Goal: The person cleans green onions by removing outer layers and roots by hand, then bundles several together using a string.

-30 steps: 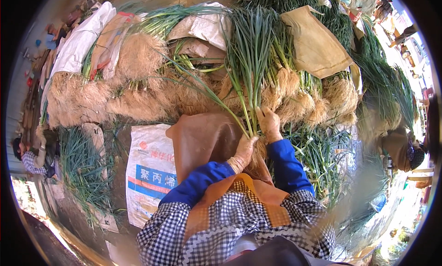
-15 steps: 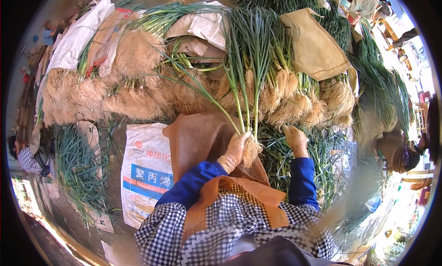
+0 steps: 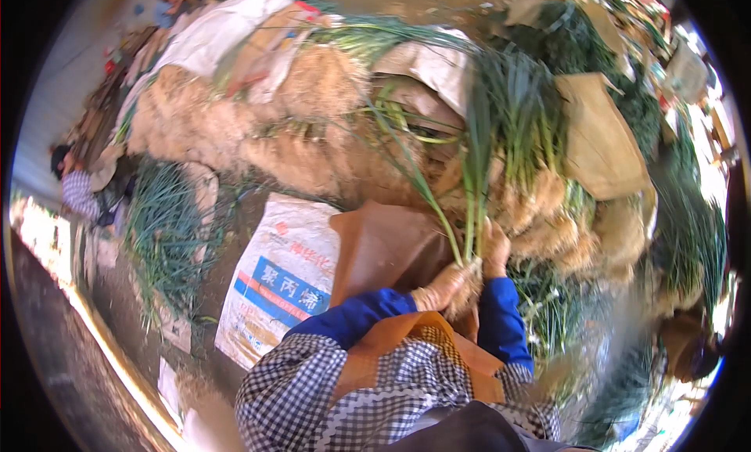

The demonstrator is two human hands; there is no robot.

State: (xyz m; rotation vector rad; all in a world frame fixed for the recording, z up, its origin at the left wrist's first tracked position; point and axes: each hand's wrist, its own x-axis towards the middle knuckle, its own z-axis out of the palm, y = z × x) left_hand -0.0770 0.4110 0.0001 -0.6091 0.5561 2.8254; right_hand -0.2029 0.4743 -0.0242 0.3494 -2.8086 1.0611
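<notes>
Grasping onion bunch (image 3: 475, 182) nr. roots (image 3: 465, 298): L hand (image 3: 440, 288); R hand (image 3: 495, 250) on R side, finger closure unclear; long axis fwd.

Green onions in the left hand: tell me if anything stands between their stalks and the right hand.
Nothing visible does. The left hand grips the green onions just above their roots, and the right hand is close against their right side; contact is unclear.

White sack (image 3: 275, 277): red emblem (image 3: 282, 228), red characters (image 3: 310, 254) near top; 3 white characters (image 3: 289, 288) on blue band (image 3: 278, 282).
</notes>
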